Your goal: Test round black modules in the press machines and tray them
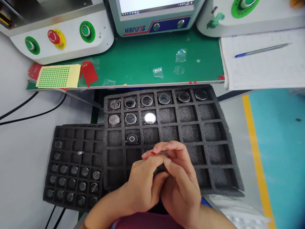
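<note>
My left hand (143,183) and my right hand (181,184) are closed together over the near part of a large black foam tray (214,152). Between the fingers a small dark round part (159,169) shows, mostly hidden. A tiny red piece (153,153) sits at my left fingertip. The tray's far rows hold several round watch-like cases (147,101), one with a bright face (150,118). A dark case with its back up (132,138) lies just beyond my hands.
A smaller foam tray (71,140) of round parts lies left. On the green mat (143,57) are a yellow sheet of green dot stickers (57,76), red stickers (89,73) and clear film scraps (181,55). A machine's buttons (53,36), a monitor (154,12) and paper with a pen (262,50) stand behind.
</note>
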### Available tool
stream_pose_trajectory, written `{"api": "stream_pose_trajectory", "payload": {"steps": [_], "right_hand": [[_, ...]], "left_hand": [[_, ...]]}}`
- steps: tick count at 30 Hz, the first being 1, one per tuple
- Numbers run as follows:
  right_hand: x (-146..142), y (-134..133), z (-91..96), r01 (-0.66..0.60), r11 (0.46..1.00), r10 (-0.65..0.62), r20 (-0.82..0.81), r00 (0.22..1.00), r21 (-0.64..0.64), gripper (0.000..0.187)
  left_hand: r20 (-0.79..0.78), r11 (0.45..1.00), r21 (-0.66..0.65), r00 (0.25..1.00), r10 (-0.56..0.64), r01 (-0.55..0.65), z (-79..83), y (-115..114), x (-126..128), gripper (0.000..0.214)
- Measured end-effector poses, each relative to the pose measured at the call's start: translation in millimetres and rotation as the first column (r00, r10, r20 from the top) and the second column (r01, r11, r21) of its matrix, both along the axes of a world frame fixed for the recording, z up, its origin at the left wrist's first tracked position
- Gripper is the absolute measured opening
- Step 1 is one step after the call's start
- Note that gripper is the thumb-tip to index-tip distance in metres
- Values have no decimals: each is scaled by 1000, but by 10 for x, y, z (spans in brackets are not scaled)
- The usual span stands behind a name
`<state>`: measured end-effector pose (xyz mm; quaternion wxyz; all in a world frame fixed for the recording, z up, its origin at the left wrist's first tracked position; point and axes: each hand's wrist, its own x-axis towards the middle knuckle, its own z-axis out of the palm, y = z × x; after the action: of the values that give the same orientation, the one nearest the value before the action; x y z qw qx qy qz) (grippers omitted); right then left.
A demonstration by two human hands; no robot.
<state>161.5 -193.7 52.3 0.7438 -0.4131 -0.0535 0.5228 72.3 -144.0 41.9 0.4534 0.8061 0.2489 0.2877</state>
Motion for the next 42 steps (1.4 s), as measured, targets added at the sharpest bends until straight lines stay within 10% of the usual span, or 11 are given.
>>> {"api": "stream_pose_trajectory", "payload": {"steps": [10, 14, 16, 18, 20, 22, 35, 39, 42], "right_hand": [[7, 5, 22, -10, 1000, 9, -43, 999, -12, 24], [42, 14, 23, -39, 999, 39, -6, 999, -27, 13], [105, 33, 28, -77, 997, 77, 9, 997, -25, 19], [168, 61, 29, -44, 999, 45, 61, 997, -8, 25], [209, 89, 21, 27, 1000, -29, 113, 993, 16, 24], [220, 104, 8, 64, 998, -66, 129, 989, 24, 21], [255, 64, -177, 132, 991, -126, 326, 937, 4, 25], [404, 73, -285, 235, 971, -194, 422, 886, -46, 30], [501, 65, -368, 289, 952, -210, 476, 854, -99, 27]], "left_hand": [[4, 997, 66, 999, -33, 32, -47, 13, 15, 23], [114, 985, -168, 993, -20, 40, -55, 12, 16, 22], [240, 845, -524, 970, 29, 104, -8, 21, 22, 19], [403, 510, -813, 904, 146, 280, 46, 32, 25, 23], [503, 235, -861, 820, 271, 451, 87, 45, 24, 27], [523, 148, -851, 783, 337, 504, 103, 56, 22, 30], [436, 275, -893, 838, 328, 357, 5, 54, -24, 24], [217, 430, -896, 956, 199, 114, -153, 80, -42, 22], [-207, 680, -705, 975, 75, -202, -367, 49, -49, 19]]}}
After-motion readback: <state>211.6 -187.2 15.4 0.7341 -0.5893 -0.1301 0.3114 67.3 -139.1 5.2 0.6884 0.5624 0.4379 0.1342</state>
